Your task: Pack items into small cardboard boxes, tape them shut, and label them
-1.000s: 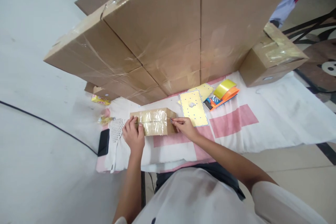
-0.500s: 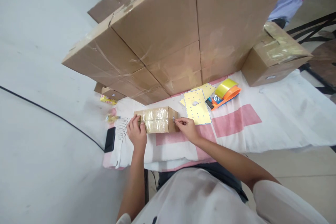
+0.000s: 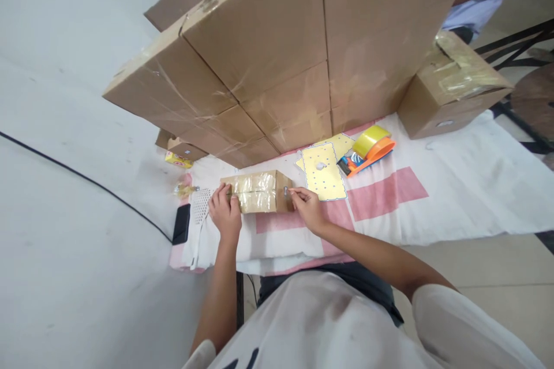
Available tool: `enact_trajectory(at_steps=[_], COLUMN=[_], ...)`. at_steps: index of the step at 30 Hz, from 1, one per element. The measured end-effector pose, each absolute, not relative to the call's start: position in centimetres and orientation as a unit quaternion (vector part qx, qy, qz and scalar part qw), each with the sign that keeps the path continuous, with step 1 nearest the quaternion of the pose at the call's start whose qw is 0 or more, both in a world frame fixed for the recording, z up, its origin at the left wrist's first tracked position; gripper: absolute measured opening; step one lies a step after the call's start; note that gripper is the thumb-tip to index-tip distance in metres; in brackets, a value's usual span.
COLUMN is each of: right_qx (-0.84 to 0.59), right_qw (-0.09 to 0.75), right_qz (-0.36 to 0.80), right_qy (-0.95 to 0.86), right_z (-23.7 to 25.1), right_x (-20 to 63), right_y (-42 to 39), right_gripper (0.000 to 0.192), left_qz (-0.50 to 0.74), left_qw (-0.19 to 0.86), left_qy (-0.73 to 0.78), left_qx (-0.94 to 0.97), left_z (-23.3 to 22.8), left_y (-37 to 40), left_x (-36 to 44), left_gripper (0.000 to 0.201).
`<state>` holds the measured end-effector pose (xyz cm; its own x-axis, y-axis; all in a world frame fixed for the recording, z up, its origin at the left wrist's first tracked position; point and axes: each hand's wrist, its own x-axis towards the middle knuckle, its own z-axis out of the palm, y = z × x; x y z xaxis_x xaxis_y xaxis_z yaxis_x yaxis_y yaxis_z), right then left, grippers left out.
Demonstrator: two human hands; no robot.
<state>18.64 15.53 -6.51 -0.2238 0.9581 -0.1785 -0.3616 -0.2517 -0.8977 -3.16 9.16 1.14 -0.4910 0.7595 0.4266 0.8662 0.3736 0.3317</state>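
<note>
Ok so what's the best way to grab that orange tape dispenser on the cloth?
Probably by the orange handle of the tape dispenser, coming from above. It lies flat on the cloth, with the yellow tape roll at its far end and open space around it, so fingers should close over the handle.

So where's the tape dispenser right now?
The orange tape dispenser with its yellow roll lies on the white and pink cloth, right of the small taped box, beside the yellow dotted sheet and just in front of the stacked cartons.
</note>
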Motion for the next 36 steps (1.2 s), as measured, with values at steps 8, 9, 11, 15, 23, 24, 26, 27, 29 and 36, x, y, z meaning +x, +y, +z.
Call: enact_trajectory(at_steps=[8, 9, 11, 15, 23, 24, 26, 27, 29, 36], right_qx=[-0.402, -0.406, -0.416, -0.411, -0.359, -0.368, -0.386, -0.392, -0.389, -0.347], right_qw=[0.454, 0.455, 0.469, 0.481, 0.415, 0.429, 0.459, 0.465, 0.453, 0.376], right_qz=[0.687, 0.682, 0.667, 0.659, 0.690, 0.683, 0.667, 0.662, 0.662, 0.661], right_qy=[-0.400, -0.404, -0.403, -0.407, -0.473, -0.462, -0.442, -0.439, -0.453, -0.549], right_z=[-7.3, -7.4, -7.6, -8.0, -7.7, -7.6, -7.5, -7.5, -7.6, -7.4], right_x=[18.3, 18.1, 17.8, 17.4, 18.3, 18.4, 18.4, 18.4, 18.5, 19.6], right_y=[15.3, 15.4, 15.5, 15.7, 16.4, 16.5, 16.5, 16.5, 16.4, 16.6], right_gripper=[0.049, 0.049, 0.046, 0.042, 0.053, 0.054, 0.051, 0.049, 0.047, 0.056], left_qz=[-0.262, -0.264, -0.266, -0.266, -0.254, -0.258, -0.266, -0.269, -0.271, -0.279], left_qw=[0.098, 0.098, 0.100, 0.101, 0.112, 0.115, 0.120, 0.121, 0.118, 0.108], left_qy=[-0.821, -0.819, -0.816, -0.819, -0.830, -0.828, -0.822, -0.821, -0.821, -0.830], left_qx=[-0.497, -0.500, -0.503, -0.498, -0.484, -0.485, -0.489, -0.490, -0.488, -0.472], left_z=[1.1, 1.1, 1.1, 1.0, 0.9, 0.8, 0.8, 0.8, 0.8, 1.0], left_y=[9.1, 9.1, 9.1, 9.0, 9.0, 9.0, 8.9, 8.9, 8.8, 9.0], left_x=[-3.2, -3.3, -3.3, -3.2, -3.4, -3.4, -3.4, -3.4, -3.4, -3.2], left_gripper=[0.042, 0.042, 0.042, 0.041, 0.041, 0.041, 0.041, 0.041, 0.041, 0.040])
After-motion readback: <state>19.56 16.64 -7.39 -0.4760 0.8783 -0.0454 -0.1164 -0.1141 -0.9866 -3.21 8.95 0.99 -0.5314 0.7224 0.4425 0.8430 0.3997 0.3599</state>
